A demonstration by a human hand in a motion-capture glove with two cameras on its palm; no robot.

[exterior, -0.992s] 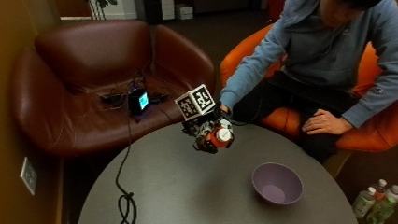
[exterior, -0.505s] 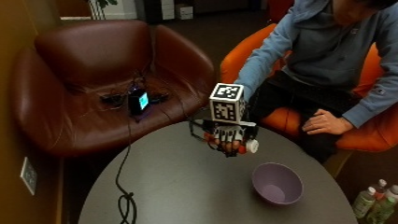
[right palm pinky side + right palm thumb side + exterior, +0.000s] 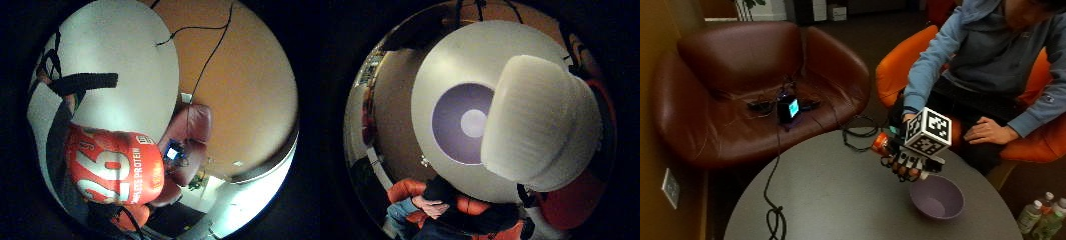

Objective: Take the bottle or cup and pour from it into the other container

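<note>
orange bottle (image 3: 117,172) label | reads "26" | "PROTEIN" along its edge

Orange white-lettered bottle (image 3: 881,143), seemingly white-capped; purple bowl (image 3: 937,198); grey table (image 3: 833,200).

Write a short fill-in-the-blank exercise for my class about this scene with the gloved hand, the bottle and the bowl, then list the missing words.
1. The gloved right hand grips an orange bottle with a white ____.
2. The bowl on the round table is ____ in colour.
3. The bottle is held in the air beside the bowl, with its capped end toward the ____.
4. The armchair behind the table is ____ leather.

Missing words: cap; purple; bowl; brown
</note>
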